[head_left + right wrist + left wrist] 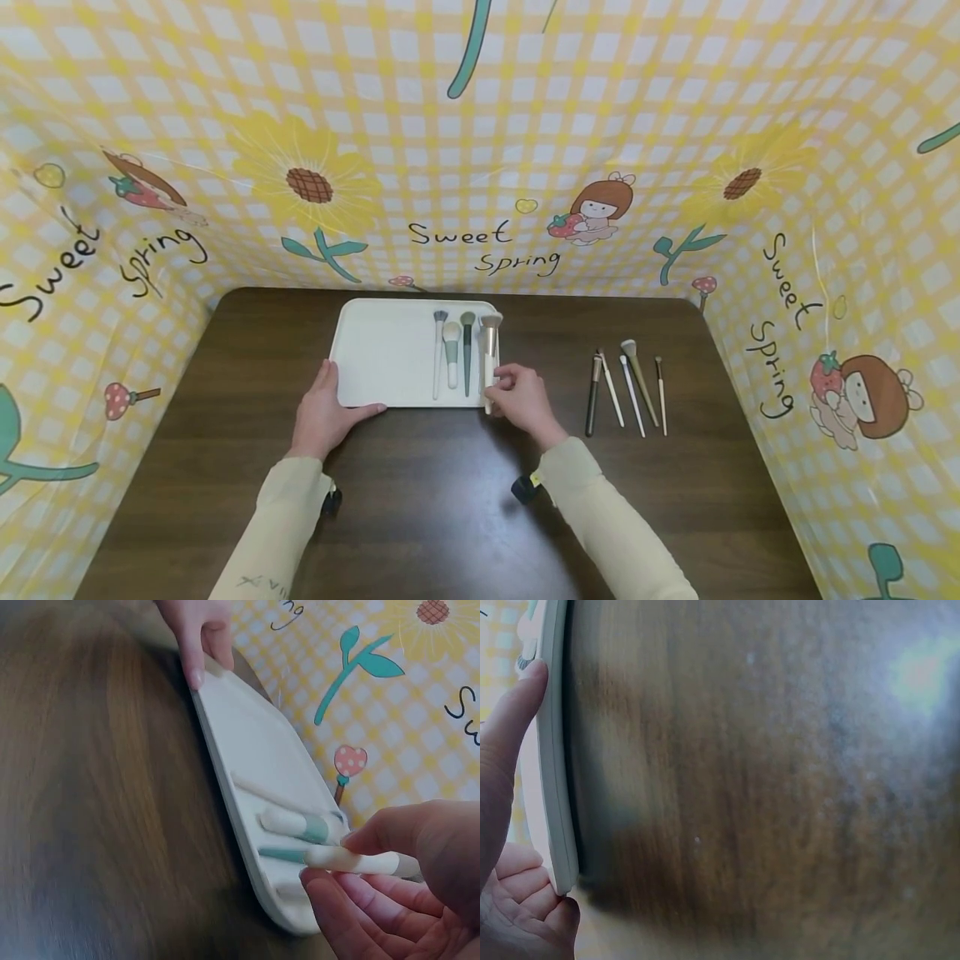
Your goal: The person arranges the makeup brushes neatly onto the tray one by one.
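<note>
My right hand (522, 402) pinches a makeup brush (491, 343) by its cream handle, thumb against fingertips. The brush, with a gold-coloured collar and wide pale bristles, is over the right end of a white tray (382, 354). In the right wrist view its handle (352, 860) crosses above the tray. My left hand (321, 414) grips the tray's near left corner; the thumb (531, 686) lies along the front rim, and the other fingers are at the left side. On the tray lie a thin pale brush (437, 358), a short green-and-white brush (452, 354) and a dark green brush (467, 354).
Several more brushes lie side by side on the dark wood table (420, 500), right of the tray; among them are a black-handled brush (592, 396) and an olive-handled brush (641, 383). A yellow checked cloth (450, 167) surrounds the table at the back and sides.
</note>
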`<state>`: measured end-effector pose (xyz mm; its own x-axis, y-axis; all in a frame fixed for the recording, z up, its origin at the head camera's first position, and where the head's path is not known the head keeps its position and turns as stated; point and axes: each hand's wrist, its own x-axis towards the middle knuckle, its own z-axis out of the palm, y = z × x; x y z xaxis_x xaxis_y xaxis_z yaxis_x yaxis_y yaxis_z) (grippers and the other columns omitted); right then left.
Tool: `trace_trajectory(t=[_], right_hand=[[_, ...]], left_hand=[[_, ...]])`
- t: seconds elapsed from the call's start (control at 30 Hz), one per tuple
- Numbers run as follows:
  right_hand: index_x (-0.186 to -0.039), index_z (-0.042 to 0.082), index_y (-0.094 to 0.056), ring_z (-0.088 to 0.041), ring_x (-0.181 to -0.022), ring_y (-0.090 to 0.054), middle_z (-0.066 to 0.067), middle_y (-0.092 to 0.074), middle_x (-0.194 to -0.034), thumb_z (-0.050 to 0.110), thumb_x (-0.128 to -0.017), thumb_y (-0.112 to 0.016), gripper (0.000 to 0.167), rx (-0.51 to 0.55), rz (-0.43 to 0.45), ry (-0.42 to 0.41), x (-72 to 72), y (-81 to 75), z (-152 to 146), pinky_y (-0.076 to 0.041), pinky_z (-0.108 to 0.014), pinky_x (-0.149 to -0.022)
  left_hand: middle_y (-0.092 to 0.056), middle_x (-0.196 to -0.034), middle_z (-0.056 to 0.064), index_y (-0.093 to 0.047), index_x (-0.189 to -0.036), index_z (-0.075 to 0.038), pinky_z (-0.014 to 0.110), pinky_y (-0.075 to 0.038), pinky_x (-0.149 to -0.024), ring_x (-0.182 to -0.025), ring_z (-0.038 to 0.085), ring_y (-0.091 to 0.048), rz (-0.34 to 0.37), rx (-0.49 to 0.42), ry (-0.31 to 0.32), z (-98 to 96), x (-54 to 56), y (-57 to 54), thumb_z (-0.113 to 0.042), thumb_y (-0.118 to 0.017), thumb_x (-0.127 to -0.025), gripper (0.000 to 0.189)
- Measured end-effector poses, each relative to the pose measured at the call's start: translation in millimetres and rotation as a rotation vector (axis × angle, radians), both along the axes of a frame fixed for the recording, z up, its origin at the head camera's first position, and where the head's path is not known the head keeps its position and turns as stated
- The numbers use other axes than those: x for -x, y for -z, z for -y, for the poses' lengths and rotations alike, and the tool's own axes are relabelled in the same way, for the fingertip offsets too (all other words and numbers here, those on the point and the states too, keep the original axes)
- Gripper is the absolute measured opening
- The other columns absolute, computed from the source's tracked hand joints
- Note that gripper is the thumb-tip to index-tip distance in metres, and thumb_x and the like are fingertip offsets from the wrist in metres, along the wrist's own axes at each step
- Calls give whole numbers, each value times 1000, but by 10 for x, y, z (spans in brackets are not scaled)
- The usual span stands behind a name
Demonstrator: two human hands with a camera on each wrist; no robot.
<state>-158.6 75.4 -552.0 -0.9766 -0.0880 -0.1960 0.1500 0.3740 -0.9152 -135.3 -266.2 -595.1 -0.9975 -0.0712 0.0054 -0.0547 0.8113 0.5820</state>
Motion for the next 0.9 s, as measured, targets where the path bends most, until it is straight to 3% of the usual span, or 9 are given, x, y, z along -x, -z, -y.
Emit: trace_trajectory(t=[0.2, 0.47, 0.9], right_hand=[[-122, -7, -60, -25, -61, -70, -14, -71, -86, 3, -89, -72, 36, 111, 47, -41, -2, -25, 141, -61, -50, -64], [-130, -1, -50, -28, -62, -71, -16, -68, -90, 5, -96, -66, 37, 174, 109, -62, 3, -9, 280, -61, -50, -64], [-133, -5, -50, -26, -62, -70, -17, -66, -94, -8, -90, -70, 47, 209, 104, -92, 36, -115, 479, -60, -52, -68]], left_hand=[[-15, -161, 35, -16, -157, 12, 62, -31, -110, -144, 53, -24, 5, -13, -1, -12, -5, -9, -61, -86, -72, 132], [-16, -160, 36, -18, -156, 13, 62, -32, -110, -143, 53, -26, -18, -5, -3, -8, 6, 0, -58, -87, -73, 129], [-17, -160, 36, -20, -156, 13, 63, -33, -108, -142, 55, -27, -30, -12, 6, 1, -10, -4, -57, -86, -74, 126]])
